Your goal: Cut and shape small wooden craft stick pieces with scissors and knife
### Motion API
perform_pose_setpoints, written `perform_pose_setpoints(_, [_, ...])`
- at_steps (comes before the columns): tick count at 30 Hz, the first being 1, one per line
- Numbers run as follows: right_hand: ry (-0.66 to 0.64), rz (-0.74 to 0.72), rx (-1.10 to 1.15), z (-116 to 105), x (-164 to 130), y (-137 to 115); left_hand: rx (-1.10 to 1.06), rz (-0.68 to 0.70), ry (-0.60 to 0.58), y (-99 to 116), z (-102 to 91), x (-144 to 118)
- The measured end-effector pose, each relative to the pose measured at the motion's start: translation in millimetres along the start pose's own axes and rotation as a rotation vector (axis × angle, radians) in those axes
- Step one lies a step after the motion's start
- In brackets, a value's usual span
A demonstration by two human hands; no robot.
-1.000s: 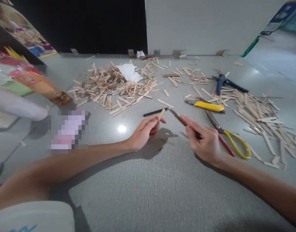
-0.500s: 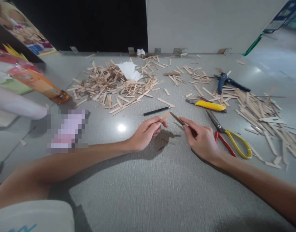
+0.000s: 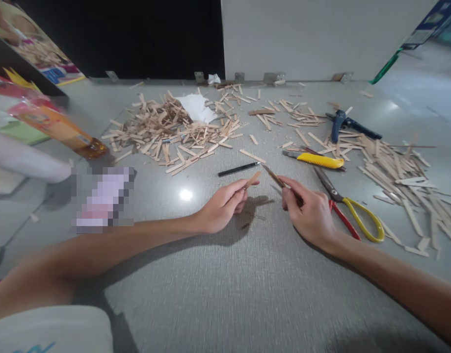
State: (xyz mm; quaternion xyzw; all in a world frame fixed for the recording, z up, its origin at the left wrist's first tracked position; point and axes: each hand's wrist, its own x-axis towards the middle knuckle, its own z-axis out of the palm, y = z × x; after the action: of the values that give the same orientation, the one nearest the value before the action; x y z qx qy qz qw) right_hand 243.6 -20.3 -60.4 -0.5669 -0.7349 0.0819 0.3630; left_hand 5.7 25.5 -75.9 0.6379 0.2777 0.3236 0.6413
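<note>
My left hand (image 3: pixel 225 203) is closed around a short flat wooden stick (image 3: pixel 252 179), whose end sticks out past the fingertips. In my right hand (image 3: pixel 306 208) is a slim craft knife (image 3: pixel 272 176), its pointed tip up and toward the stick. Tip and stick are close together but apart. Beyond the hands lies a thin black pen-like tool (image 3: pixel 240 169) with a silvery tip. Beside my right hand are scissors (image 3: pixel 333 193) with one red and one yellow handle. A yellow box cutter (image 3: pixel 319 160) rests just past them. A few small shavings lie beneath the hands.
Piles of cut wooden sticks (image 3: pixel 155 127) spread at the back left and right (image 3: pixel 405 176). Dark blue clippers (image 3: pixel 339 125), white tissue (image 3: pixel 198 108), an orange bottle (image 3: pixel 59 127) and a blurred-out phone-like object (image 3: pixel 105 196) surround the work. A black and white panel (image 3: pixel 321 39) stands behind.
The wooden stick has tilted more upright in my left hand. The craft knife's tip has moved slightly up and away from the stick.
</note>
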Motion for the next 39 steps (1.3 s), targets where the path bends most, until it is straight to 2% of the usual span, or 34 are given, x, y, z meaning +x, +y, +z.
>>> perform_pose_setpoints(6, [0.068,0.031,0.062,2,0,1,-0.020,-0.021,0.007,-2,-0.4,1])
perform_pose_setpoints(10, [0.073,-0.046,0.061,3,-1,1,0.006,0.010,0.019,2,0.0,1])
perform_pose_setpoints(14, [0.012,-0.120,0.064,2,-3,1,0.153,0.050,0.043,5,0.1,1])
perform_pose_setpoints(17, [0.002,-0.236,0.056,1,-5,3,0.190,0.076,0.048,6,-0.1,2])
perform_pose_setpoints(21, [-0.016,-0.352,0.034,0,-7,4,0.161,0.042,0.079,7,0.6,1])
perform_pose_setpoints(32, [-0.007,-0.388,-0.010,3,-8,6,0.050,0.028,0.116,10,2.7,-1])
perform_pose_setpoints(39, [0.013,-0.445,-0.091,1,-15,0,0.050,0.091,0.241,11,5.3,-4])
